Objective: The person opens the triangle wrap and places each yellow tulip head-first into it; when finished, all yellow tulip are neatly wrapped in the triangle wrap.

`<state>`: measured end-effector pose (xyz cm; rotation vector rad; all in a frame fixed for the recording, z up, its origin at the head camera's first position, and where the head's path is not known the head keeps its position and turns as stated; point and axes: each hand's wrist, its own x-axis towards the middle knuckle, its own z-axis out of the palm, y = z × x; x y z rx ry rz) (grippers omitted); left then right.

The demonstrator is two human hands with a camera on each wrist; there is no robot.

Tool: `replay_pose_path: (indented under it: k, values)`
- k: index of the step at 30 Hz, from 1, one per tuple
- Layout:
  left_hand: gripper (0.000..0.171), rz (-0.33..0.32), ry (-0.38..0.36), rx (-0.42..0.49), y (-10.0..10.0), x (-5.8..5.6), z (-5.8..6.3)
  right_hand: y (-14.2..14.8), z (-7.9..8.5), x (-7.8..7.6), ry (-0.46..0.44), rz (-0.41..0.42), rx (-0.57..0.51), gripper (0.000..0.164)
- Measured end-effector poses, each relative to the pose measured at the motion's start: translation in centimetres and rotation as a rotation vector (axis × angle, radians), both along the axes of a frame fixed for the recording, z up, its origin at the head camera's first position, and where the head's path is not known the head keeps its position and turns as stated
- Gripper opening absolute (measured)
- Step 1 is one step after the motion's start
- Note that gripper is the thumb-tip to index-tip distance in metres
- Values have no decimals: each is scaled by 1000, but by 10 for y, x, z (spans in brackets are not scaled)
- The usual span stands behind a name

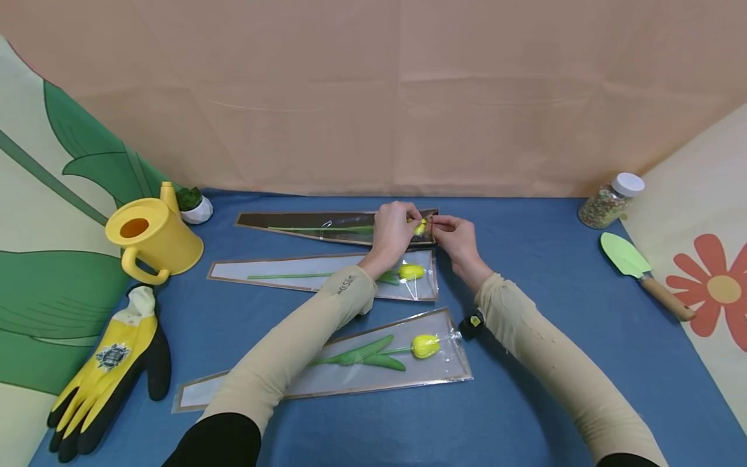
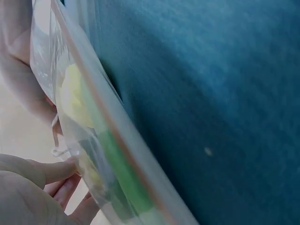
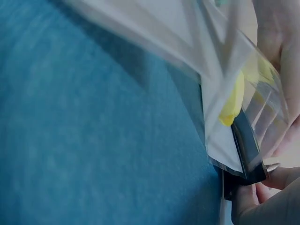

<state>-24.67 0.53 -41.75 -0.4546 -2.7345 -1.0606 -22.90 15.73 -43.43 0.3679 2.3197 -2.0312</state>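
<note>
A long dark-backed clear flower sleeve (image 1: 309, 221) with a yellow tulip (image 1: 419, 228) in it lies farthest back on the table. My left hand (image 1: 395, 226) pinches the sleeve's clear film beside the tulip head, thumb against fingers in the left wrist view. At the sleeve's wide right end, my right hand (image 1: 456, 241) grips its edge between thumb and fingers. A small thin whitish piece (image 3: 272, 165) shows near the right fingertips; its kind is unclear. Nearer lie two white-backed sleeves, the middle one (image 1: 274, 266) and the front one (image 1: 373, 383), each holding a yellow tulip.
On the left stand a yellow watering can (image 1: 169, 243) and a small potted plant (image 1: 195, 206), with a yellow-black glove (image 1: 111, 370) in front. A lidded jar (image 1: 607, 202) and a green trowel (image 1: 642, 272) lie at the right. A blue cloth (image 1: 543, 259) covers the table.
</note>
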Motion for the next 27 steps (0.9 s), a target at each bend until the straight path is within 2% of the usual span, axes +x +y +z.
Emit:
replay_pose_path:
  k: [4, 10, 18, 23, 27]
  values:
    - [10, -5, -21, 3, -1, 1, -1, 1, 0, 2, -12, 11, -13, 32]
    - [8, 36, -30, 12, -7, -3, 0, 6, 1, 2, 36, 31, -77, 35]
    - [11, 45, -53, 6, -12, -4, 1, 11, 1, 2, 68, 95, -37, 36]
    - [22, 34, -24, -3, -15, -5, 2, 19, 6, 1, 122, 114, 47, 37]
    - [32, 34, -8, 0, -27, -7, 10, 29, 14, 2, 218, 149, 232, 37]
